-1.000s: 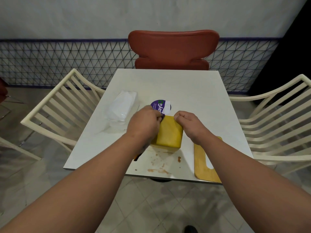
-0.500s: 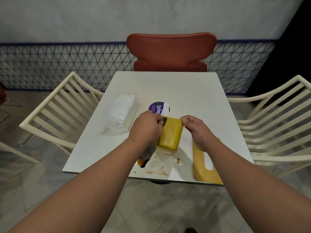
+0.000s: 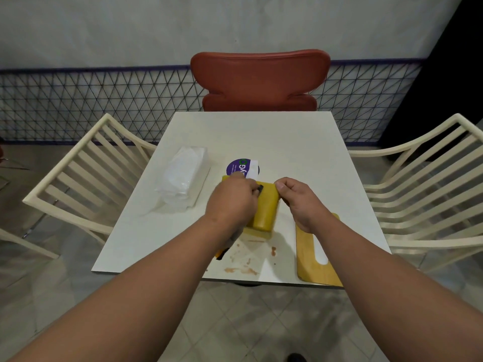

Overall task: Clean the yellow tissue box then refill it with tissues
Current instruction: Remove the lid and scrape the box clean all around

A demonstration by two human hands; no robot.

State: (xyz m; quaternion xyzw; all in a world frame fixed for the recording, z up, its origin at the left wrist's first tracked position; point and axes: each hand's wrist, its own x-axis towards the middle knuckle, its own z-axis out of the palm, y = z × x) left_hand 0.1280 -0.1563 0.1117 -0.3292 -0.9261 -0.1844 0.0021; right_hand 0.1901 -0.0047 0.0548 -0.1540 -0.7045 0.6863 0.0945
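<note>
The yellow box (image 3: 264, 210) stands near the front of the white table (image 3: 287, 142), between the two hands: the right hand (image 3: 300, 202) curls its fingers over the box's right top edge, gripping it. The left hand (image 3: 230, 202) covers the box's left side, fingers curled round a small dark thing (image 3: 260, 188) too blurred to name. The tissue pack (image 3: 183, 178) lies well apart to the left, and the left forearm partly hides an orange-and-black item (image 3: 222, 253) at the table's edge.

Matt, smooth white table (image 3: 287, 142), smeared brown near edge; glossy crinkled plastic round tissue pack (image 3: 184, 176); smooth yellow box (image 3: 265, 210); pale wood-look lid (image 3: 308, 259); red leather-like chair (image 3: 260, 79).
</note>
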